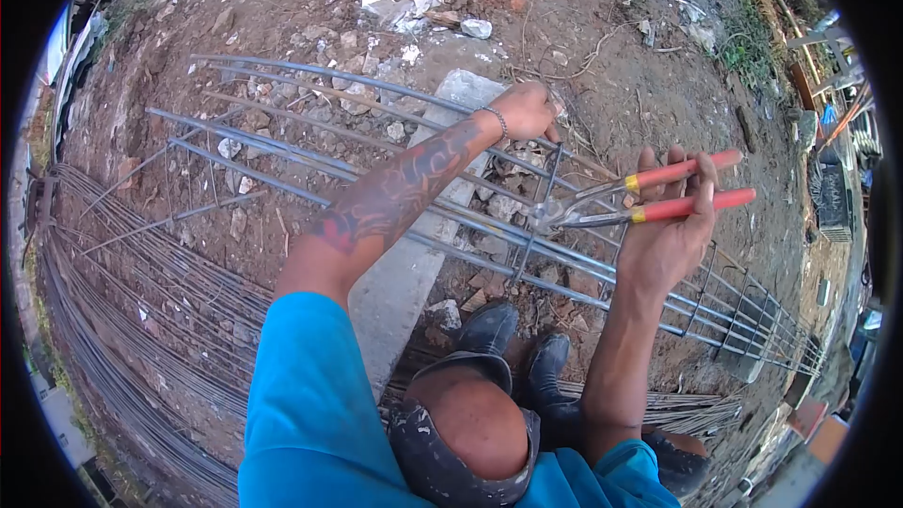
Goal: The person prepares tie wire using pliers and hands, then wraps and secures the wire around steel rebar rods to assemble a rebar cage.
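Observation:
My left hand [525, 113] is closed at the top bar of a long steel rebar cage [451, 212], beside the upper corner of a square stirrup [539, 216]. What its fingers hold, if anything, is too small to tell. In my right hand [666, 226] are pincers with red handles [685, 204], one handle on each side of the fingers. The handles are spread apart. The metal head of the pincers lies at the stirrup, over the cage's middle bars. More stirrups [743, 306] stand around the bars at the right end.
A concrete slab [400, 292] lies under the cage. Bundled rebars [141, 320] cover the ground at the left. Rubble [353, 99] is scattered beyond the cage. My dark boots [489, 327] are just below it. A black crate [831, 193] stands at the far right.

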The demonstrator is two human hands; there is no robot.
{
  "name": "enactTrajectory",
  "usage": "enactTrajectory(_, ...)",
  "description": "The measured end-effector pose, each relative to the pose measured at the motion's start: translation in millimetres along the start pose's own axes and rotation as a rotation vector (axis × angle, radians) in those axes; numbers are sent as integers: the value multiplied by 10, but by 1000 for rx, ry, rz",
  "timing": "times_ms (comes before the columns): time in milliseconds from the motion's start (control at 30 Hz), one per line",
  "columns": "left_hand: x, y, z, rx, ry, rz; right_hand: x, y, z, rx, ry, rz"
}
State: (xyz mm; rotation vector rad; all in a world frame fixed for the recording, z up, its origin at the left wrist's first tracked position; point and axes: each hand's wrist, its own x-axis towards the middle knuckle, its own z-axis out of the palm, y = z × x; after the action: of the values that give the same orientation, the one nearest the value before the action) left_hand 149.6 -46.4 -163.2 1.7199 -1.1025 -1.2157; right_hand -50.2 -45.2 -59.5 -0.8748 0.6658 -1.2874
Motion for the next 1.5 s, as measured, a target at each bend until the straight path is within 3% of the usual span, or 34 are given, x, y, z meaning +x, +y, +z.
enactTrajectory(167,-32,18,16,147,51,59,722,228,-129,-190,-168,-117)
enactTrajectory(367,-51,6,10,178,77,86,766,351,-13,-695,-258,-293)
enactTrajectory(467,-29,-21,38,149,78,68,843,334,-39,-753,-363,-314)
enactTrajectory(500,-33,-18,38,139,92,55,855,315,-45,-755,-363,-314)
enactTrajectory(567,-38,-12,34,138,93,58,851,249,-59,-642,-365,-78)
enactTrajectory(800,-45,-6,20,101,68,34,845,203,-53,-374,-492,-24)
enactTrajectory(867,-62,11,19,92,63,23,838,246,-45,-216,-371,60)
enactTrajectory(1000,1,-30,22,43,44,14,905,365,-121,-169,-117,8)
enactTrajectory(1033,5,-33,32,43,43,12,879,382,27,-198,20,-87)
enactTrajectory(1067,17,-32,22,23,30,3,915,399,40,-194,19,-87)
enactTrajectory(1133,20,-33,15,2,14,-10,947,403,36,-136,-194,-272)
enactTrajectory(1200,58,-28,-24,-47,-77,-46,894,421,104,-159,-222,-334)
enactTrajectory(1500,78,-76,9,-112,-80,-34,620,721,217,-198,-331,-520)
